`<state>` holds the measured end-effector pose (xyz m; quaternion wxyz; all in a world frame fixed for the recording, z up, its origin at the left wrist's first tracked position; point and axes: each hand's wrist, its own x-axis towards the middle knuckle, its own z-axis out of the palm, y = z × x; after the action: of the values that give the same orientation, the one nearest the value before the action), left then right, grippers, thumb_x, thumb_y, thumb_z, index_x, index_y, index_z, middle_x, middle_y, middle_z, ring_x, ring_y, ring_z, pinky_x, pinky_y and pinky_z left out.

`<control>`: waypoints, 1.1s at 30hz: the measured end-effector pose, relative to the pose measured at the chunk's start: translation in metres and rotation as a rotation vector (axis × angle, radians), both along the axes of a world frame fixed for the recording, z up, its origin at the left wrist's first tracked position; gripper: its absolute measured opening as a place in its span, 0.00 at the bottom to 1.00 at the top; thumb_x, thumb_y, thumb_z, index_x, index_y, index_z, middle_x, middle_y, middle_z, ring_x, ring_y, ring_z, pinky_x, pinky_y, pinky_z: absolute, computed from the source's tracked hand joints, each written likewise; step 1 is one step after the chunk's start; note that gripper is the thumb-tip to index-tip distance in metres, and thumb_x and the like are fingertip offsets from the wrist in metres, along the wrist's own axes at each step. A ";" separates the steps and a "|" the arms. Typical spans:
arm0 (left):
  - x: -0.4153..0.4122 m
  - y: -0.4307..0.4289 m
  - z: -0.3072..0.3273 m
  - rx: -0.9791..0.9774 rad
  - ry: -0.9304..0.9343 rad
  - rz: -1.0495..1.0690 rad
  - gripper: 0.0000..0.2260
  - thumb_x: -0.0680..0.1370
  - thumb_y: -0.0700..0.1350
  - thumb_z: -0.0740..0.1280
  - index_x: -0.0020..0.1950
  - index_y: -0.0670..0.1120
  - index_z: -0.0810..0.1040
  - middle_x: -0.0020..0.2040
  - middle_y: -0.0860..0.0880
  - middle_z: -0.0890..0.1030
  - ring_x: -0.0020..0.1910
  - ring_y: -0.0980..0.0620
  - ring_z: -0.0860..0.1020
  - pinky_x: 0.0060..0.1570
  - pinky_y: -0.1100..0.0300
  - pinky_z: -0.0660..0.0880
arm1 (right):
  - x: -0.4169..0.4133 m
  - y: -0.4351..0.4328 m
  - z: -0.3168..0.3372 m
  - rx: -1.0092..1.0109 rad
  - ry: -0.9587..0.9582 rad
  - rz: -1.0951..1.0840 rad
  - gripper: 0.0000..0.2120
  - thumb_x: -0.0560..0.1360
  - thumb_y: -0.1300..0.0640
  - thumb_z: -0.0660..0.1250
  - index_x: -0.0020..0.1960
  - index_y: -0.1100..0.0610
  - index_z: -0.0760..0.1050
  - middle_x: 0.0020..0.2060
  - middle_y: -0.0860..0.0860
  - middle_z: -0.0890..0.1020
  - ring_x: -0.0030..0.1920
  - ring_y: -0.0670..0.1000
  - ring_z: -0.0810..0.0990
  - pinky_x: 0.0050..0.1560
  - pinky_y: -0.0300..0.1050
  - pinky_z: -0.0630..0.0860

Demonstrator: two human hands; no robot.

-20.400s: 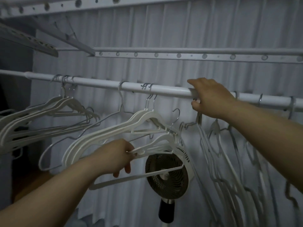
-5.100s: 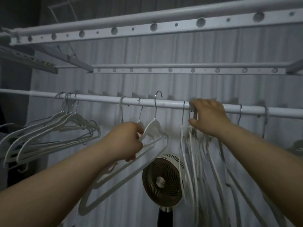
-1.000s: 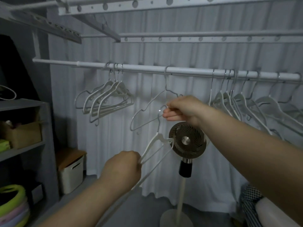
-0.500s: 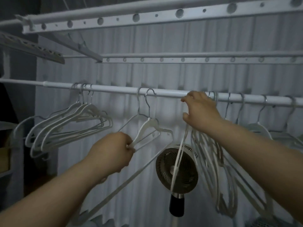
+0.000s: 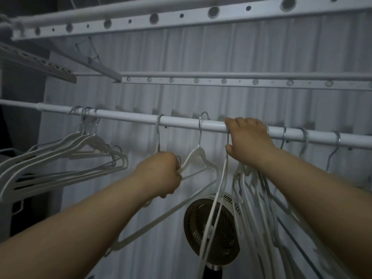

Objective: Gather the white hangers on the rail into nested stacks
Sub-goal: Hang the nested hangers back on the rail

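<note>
Since the frame half a second back, the white hanger point(image 5: 198, 158) is travelling rightward along the rail point(image 5: 120, 114), its hook parting from the thin hanger point(image 5: 158, 135) and nearing the right hand.

Item, white hanger: hooking over the rail between the two hands and tilting, its lower bar slanting down to the left. The left hand point(image 5: 161, 174) is gripping its shoulder, fingers curling tight round the plastic.

Item, right bunch point(image 5: 251, 198): several hangers dangling edge-on, crowding together below the right hand point(image 5: 249, 141), which is curling over the rail and pinching their hook wires.

Item, left stack point(image 5: 70, 156): hangers nesting neatly, hanging well apart from both hands.

Item, loose hangers point(image 5: 304, 137): at least three hooks sitting singly on the rail right of the bunch.

Surroundings: fan point(image 5: 211, 228) standing below, curtain point(image 5: 241, 53) hanging behind, perforated bars point(image 5: 181, 16) running overhead.

Progress, as a judgement: one stack is looking finished and a second is forming. The held hanger, the thin one and the loose ones are awaiting gathering, so the task is sitting near halfway.
</note>
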<state>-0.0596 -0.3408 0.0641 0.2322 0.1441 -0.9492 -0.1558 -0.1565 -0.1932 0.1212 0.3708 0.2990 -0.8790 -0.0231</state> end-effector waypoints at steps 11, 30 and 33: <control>-0.002 -0.016 -0.001 -0.059 -0.047 -0.164 0.14 0.77 0.51 0.61 0.58 0.46 0.78 0.53 0.47 0.83 0.49 0.50 0.81 0.50 0.59 0.75 | 0.011 -0.009 0.001 -0.044 -0.037 -0.057 0.30 0.74 0.50 0.62 0.72 0.55 0.56 0.70 0.53 0.65 0.70 0.55 0.62 0.72 0.50 0.54; 0.099 -0.207 -0.025 -0.178 0.464 0.161 0.16 0.75 0.51 0.62 0.60 0.48 0.77 0.60 0.48 0.78 0.60 0.47 0.74 0.52 0.59 0.69 | 0.062 -0.172 0.021 0.021 0.013 0.147 0.30 0.75 0.51 0.62 0.73 0.54 0.56 0.72 0.53 0.63 0.71 0.55 0.62 0.73 0.48 0.53; 0.109 -0.234 -0.037 -0.204 0.359 0.226 0.19 0.76 0.50 0.63 0.66 0.49 0.71 0.65 0.49 0.74 0.64 0.49 0.71 0.58 0.58 0.68 | 0.060 -0.208 0.023 0.030 0.001 0.149 0.29 0.75 0.52 0.62 0.73 0.55 0.57 0.71 0.54 0.65 0.70 0.56 0.64 0.72 0.49 0.55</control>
<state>0.0490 -0.5743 0.0273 0.4268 0.1951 -0.8813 -0.0552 -0.0967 -0.4007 0.1446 0.3672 0.3691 -0.8538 -0.0088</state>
